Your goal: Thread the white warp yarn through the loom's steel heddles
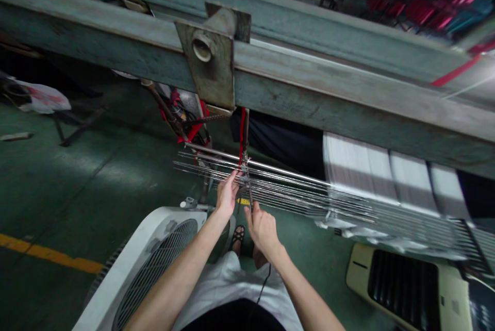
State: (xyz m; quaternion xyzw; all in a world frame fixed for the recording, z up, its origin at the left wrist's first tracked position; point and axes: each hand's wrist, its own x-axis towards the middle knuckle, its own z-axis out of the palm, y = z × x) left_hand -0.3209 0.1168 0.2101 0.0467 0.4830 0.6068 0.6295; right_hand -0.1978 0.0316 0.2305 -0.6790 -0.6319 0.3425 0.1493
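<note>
Reaching with left hand [227, 198] to left side of upright bar [249, 190], below the big beam [340, 101], with forefinger extended and fingertips by the thin rods [288, 194]; cannot tell if grasping. Holding right hand [263, 228] at bar's lower end, with thumb and forefinger close about it and other fingers curled; cannot tell if pinching. Rods: crossing bar, extending both sides, rightward toward white cloth [356, 166]. Red strap [242, 135]: just beside bar's upper part. White unit [147, 228] with grille at lower left, beige unit [358, 269] at lower right.
</note>
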